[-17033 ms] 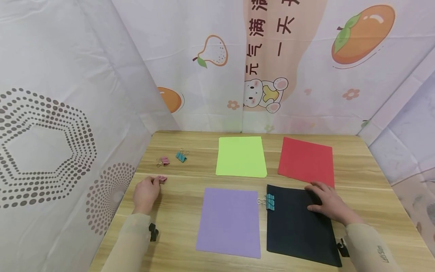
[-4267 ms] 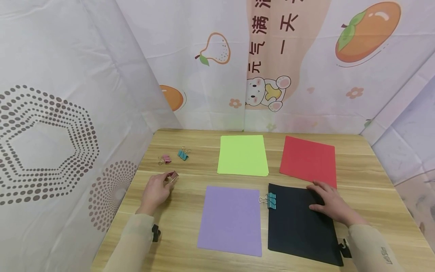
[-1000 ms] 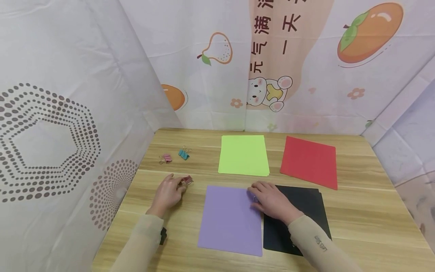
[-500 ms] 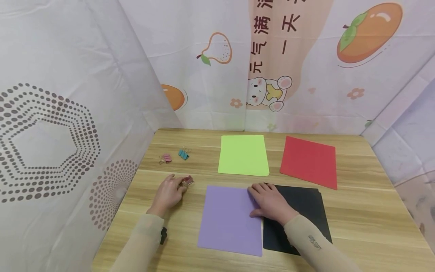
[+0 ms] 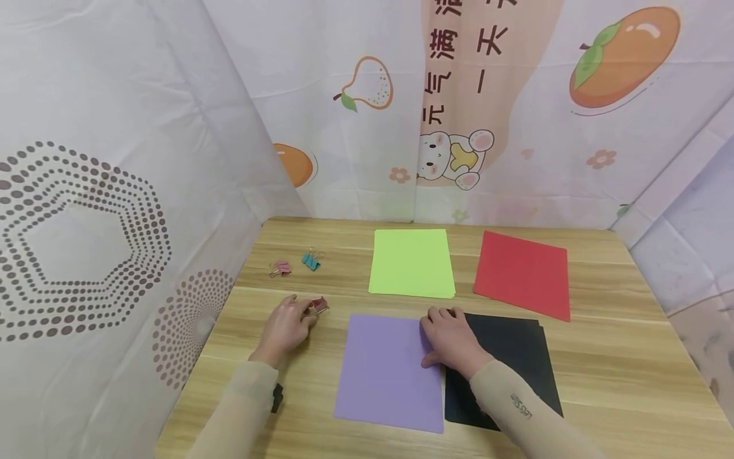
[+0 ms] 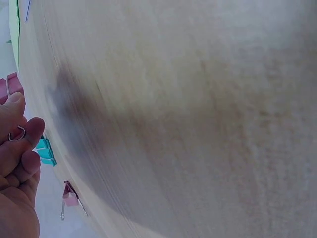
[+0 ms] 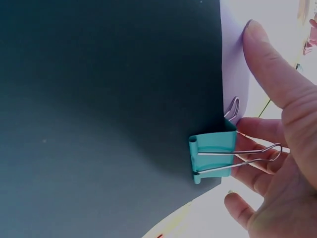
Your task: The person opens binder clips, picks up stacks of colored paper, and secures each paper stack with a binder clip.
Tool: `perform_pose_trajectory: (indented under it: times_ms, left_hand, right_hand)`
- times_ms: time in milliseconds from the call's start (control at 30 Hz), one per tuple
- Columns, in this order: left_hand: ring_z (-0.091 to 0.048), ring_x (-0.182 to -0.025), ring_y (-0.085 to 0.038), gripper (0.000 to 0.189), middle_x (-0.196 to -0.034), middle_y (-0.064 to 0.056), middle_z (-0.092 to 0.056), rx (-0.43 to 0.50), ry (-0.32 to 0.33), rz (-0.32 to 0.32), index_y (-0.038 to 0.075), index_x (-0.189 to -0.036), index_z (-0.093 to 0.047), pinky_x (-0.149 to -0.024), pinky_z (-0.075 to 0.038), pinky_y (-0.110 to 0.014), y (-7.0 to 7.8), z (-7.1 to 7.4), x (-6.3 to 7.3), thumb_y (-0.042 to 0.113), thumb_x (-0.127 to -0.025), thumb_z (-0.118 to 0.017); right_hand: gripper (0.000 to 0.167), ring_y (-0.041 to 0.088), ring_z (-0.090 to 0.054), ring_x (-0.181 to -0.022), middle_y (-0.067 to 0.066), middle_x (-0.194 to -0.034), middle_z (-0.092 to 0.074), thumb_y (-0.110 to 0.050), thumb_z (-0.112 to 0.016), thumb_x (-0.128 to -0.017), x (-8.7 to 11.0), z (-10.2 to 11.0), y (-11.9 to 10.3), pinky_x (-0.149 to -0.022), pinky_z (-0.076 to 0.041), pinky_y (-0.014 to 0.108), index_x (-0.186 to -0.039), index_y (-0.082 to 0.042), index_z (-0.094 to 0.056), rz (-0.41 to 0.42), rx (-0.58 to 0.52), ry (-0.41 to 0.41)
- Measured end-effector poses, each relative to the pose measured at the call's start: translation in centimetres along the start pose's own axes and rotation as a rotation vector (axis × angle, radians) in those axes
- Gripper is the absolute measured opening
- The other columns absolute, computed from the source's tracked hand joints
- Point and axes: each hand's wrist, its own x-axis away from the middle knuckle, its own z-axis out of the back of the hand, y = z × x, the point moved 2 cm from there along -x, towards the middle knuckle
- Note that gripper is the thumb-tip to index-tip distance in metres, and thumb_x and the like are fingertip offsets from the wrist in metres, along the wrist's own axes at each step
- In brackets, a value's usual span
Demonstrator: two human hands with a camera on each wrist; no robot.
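Observation:
My left hand (image 5: 287, 325) pinches a pink binder clip (image 5: 318, 306) at the table's left, beside the purple paper (image 5: 390, 376). In the left wrist view the clip's wire handle shows between the fingers. My right hand (image 5: 455, 341) lies across the seam between the purple paper and the black paper stack (image 5: 510, 357), its fingertips at the purple paper's upper right corner. The right wrist view shows a teal binder clip (image 7: 213, 153) on the black stack's edge, under the palm; in the head view the hand hides it. Thumb and fingers are spread apart, touching the purple paper.
Another pink binder clip (image 5: 281, 267) and a teal one (image 5: 311, 261) lie at the back left. A yellow-green paper stack (image 5: 411, 262) is behind the purple, and a red stack (image 5: 522, 274) behind the black. Fabric curtains (image 5: 344, 159) border the table.
My left hand has picked up the pink clip and carried it rightward. My right hand has left the black stack's right edge for its left edge; the stack has shifted and turned straighter.

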Motion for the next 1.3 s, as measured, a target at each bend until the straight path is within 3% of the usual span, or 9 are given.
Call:
perform_pose_trajectory:
  times_ms: [300,567,767,867,1133,1300]
  left_hand:
    - [-0.056,-0.129,-0.044,0.019,-0.099,-0.012,-0.076,0.002,-0.007,0.005,0.002,-0.107,-0.072,-0.111,-0.042,-0.056,0.2,-0.1,-0.1,0.015,-0.093,-0.074]
    - [-0.056,-0.129,-0.045,0.02,-0.097,-0.012,-0.076,-0.002,-0.008,0.001,0.001,-0.107,-0.072,-0.112,-0.042,-0.055,0.4,0.0,-0.2,0.015,-0.092,-0.075]
    - [-0.056,-0.129,-0.045,0.024,-0.101,-0.014,-0.076,-0.006,-0.014,-0.011,-0.001,-0.11,-0.072,-0.114,-0.039,-0.054,0.5,-0.1,-0.2,0.014,-0.092,-0.075]
    - [-0.056,-0.129,-0.044,0.025,-0.102,-0.015,-0.076,0.0,-0.017,-0.022,-0.001,-0.111,-0.072,-0.115,-0.038,-0.053,0.6,-0.2,-0.3,0.014,-0.091,-0.076]
    - [-0.053,-0.133,-0.044,0.032,-0.11,-0.017,-0.075,-0.007,-0.045,-0.007,-0.002,-0.117,-0.071,-0.116,-0.037,-0.053,0.7,-0.2,-0.2,0.016,-0.091,-0.077]
    - [-0.054,-0.132,-0.044,0.029,-0.106,-0.016,-0.076,-0.008,-0.036,-0.014,-0.001,-0.114,-0.071,-0.117,-0.036,-0.053,0.7,-0.2,-0.2,0.016,-0.091,-0.077]
  right_hand:
    - [0.067,0.028,-0.053,-0.088,0.007,-0.09,-0.052,-0.046,-0.098,-0.06,-0.1,0.7,-0.5,-0.09,-0.039,0.056,-0.099,-0.004,-0.064,-0.023,-0.032,-0.007]
    - [0.059,0.028,-0.054,-0.091,0.004,-0.088,-0.053,-0.044,-0.097,-0.063,-0.1,0.9,-0.7,-0.092,-0.038,0.056,-0.095,-0.008,-0.064,-0.019,-0.043,-0.02]
    - [0.046,0.022,-0.05,-0.083,-0.001,-0.078,-0.053,-0.038,-0.096,-0.066,0.0,1.2,-1.5,-0.087,-0.036,0.048,-0.08,-0.014,-0.059,0.015,0.042,-0.018]
    - [0.041,0.022,-0.051,-0.08,-0.001,-0.076,-0.057,-0.035,-0.095,-0.067,0.1,1.3,-1.9,-0.085,-0.035,0.046,-0.08,-0.016,-0.06,0.027,0.082,-0.002]
    - [0.032,0.026,-0.057,-0.071,0.004,-0.072,-0.066,-0.019,-0.088,-0.078,0.1,1.4,-1.4,-0.097,-0.038,0.059,-0.087,-0.013,-0.058,0.036,0.022,0.072]
    - [0.031,0.021,-0.058,-0.057,-0.001,-0.056,-0.054,-0.014,-0.082,-0.081,0.1,1.9,-0.8,-0.106,-0.035,0.069,-0.09,-0.012,-0.052,0.073,0.025,0.119]
